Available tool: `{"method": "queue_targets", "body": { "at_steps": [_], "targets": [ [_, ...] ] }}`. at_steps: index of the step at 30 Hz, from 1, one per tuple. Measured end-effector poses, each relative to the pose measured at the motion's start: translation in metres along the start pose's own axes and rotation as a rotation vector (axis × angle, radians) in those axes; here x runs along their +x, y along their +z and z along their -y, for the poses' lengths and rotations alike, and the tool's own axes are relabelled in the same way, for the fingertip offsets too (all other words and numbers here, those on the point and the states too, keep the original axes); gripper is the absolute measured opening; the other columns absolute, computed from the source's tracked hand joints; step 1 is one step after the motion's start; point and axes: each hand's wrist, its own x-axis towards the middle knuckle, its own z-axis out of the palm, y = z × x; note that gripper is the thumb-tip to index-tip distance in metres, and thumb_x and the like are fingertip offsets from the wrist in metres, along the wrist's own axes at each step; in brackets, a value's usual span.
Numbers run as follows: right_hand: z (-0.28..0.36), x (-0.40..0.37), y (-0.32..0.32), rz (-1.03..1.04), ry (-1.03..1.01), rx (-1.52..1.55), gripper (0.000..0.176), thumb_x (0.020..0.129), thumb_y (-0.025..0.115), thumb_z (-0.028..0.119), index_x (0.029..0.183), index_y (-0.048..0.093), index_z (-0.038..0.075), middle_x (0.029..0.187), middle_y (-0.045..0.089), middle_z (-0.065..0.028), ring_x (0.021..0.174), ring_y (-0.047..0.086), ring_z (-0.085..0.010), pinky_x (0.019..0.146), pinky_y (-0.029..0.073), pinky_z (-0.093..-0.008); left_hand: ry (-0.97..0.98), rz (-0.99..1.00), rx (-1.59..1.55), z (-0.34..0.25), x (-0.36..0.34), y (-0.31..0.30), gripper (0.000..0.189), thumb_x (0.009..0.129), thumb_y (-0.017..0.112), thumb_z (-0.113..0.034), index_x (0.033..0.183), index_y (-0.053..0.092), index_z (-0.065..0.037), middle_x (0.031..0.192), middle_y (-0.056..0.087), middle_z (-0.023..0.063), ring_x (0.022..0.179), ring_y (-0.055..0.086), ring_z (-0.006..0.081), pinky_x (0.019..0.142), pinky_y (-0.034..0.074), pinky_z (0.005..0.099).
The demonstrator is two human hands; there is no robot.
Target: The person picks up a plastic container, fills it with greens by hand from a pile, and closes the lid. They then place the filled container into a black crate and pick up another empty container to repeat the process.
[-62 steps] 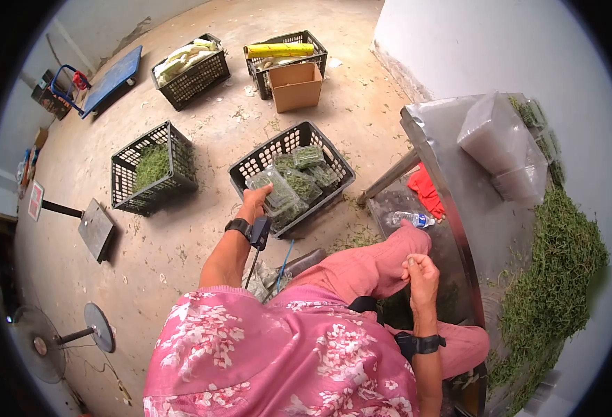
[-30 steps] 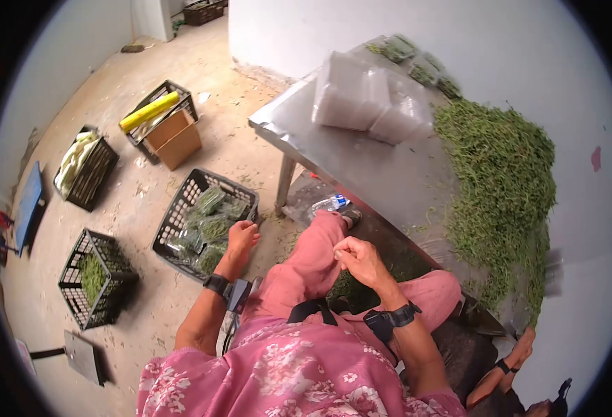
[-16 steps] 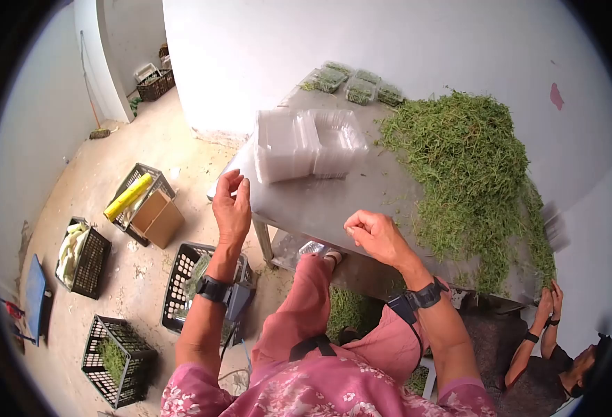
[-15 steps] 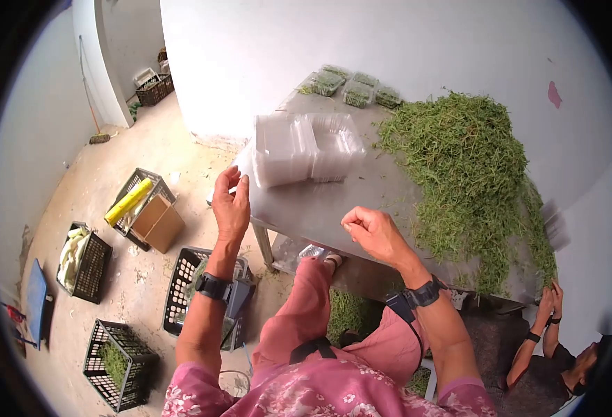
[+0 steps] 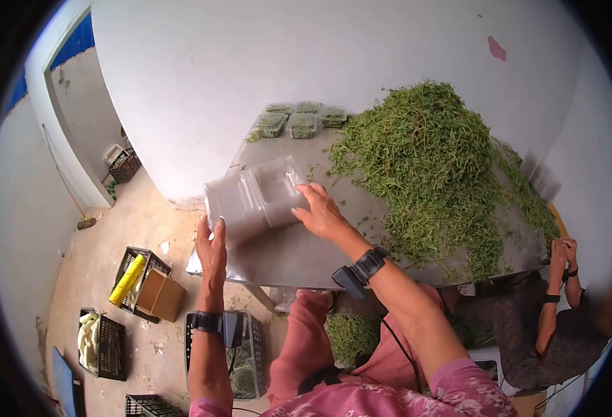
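Note:
A tall stack of clear plastic clamshell boxes [image 5: 240,201], lids folded open, is on the steel table [image 5: 268,260] in front of me, tilted slightly. My left hand [image 5: 212,254] is at its left lower corner, thumb and fingers on either side of the edge. On the other side, my right hand [image 5: 325,217] grips the right edge of the stack, thumb below and fingers above. To the right rises a big heap of green leafy stems [image 5: 431,174]. Several filled boxes of greens [image 5: 302,125] stand at the table's back edge.
A co-worker's hands [image 5: 563,257] are at the table's right end. On the floor to the left stand a crate with a yellow roll [image 5: 127,280] and cardboard box [image 5: 160,294], and a crate of pale vegetables [image 5: 102,345]. Another crate [image 5: 254,354] is beneath my left arm.
Both my hands, earlier apart from the stack, have come to its two sides and taken hold. My view has turned, and the stack now looks tilted.

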Motion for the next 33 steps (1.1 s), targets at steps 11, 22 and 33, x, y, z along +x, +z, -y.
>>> {"method": "queue_targets", "body": {
  "at_steps": [11,22,33],
  "targets": [
    [0.021,-0.019,-0.025,-0.061,-0.04,-0.26,0.041,0.08,0.071,0.017,0.118,0.058,0.008,0.125,0.053,-0.012,0.119,0.05,-0.0284,0.095,0.036,-0.0519,-0.004,-0.036,0.099,-0.009,-0.055,0.012,0.067,0.085,0.071,-0.018,0.142,0.041,0.0,0.131,0.051,0.0158,0.113,0.056,0.0247,0.089,0.048,0.0368],
    [0.104,-0.017,0.041,0.114,-0.388,-0.068,0.022,0.082,0.071,0.025,0.097,0.066,0.009,0.093,0.061,-0.0068,0.096,0.057,-0.0265,0.083,0.034,-0.0414,0.075,-0.094,0.091,-0.003,-0.06,0.018,0.057,0.084,0.07,-0.015,0.136,0.048,-0.008,0.123,0.055,0.0097,0.107,0.056,0.0209,0.084,0.045,0.0351],
    [0.112,-0.011,0.076,0.075,-0.428,-0.178,0.02,0.081,0.07,0.028,0.083,0.063,0.01,0.089,0.059,-0.0058,0.091,0.056,-0.026,0.076,0.039,-0.0422,0.081,-0.137,0.113,0.005,-0.064,0.017,0.055,0.084,0.067,-0.011,0.135,0.048,-0.004,0.117,0.056,0.0114,0.103,0.058,0.023,0.082,0.046,0.0329]
  ]
}}
